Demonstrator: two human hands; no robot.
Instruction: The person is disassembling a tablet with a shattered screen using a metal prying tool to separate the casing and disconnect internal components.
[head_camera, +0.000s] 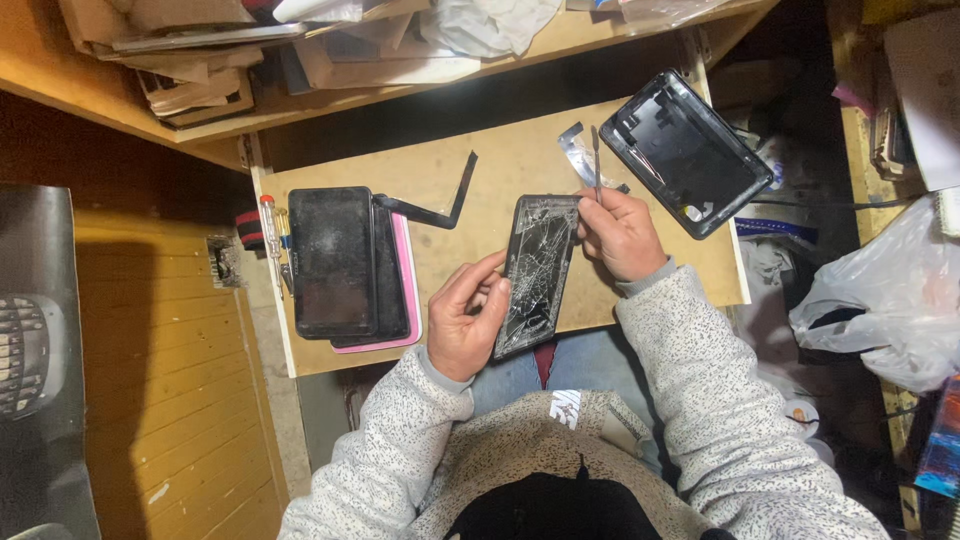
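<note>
My left hand (465, 325) is curled around the lower left edge of a cracked phone screen (535, 275), fingers pressed along its side and thumb lying over the rim, so the panel stands tilted just above the front edge of the wooden pull-out board (500, 170). The glass is black and shattered all over in a web of pale cracks. My right hand (620, 235) is closed at the panel's top right corner, fingers pinching a thin metal prying tool (596, 160) whose shaft points up and away from me; whether its tip touches the glass I cannot tell.

To the left on the board lies a stack of dark tablets (335, 262), the top one black and dusty, with a pink case edge (408, 290) showing beneath on the right side. A black L-shaped strip (445, 205) rests just beside that stack. A screwdriver with a clear and red handle (270, 235) lies along the board's left edge. At the far right corner sits an open black back cover (685, 150), tilted, inner side up, with a scrap of clear film (575, 155) near it.

Above, a shelf carries flat cardboard packages (200, 70) in brown and grey. At the right hangs a white plastic bag (885, 300).
</note>
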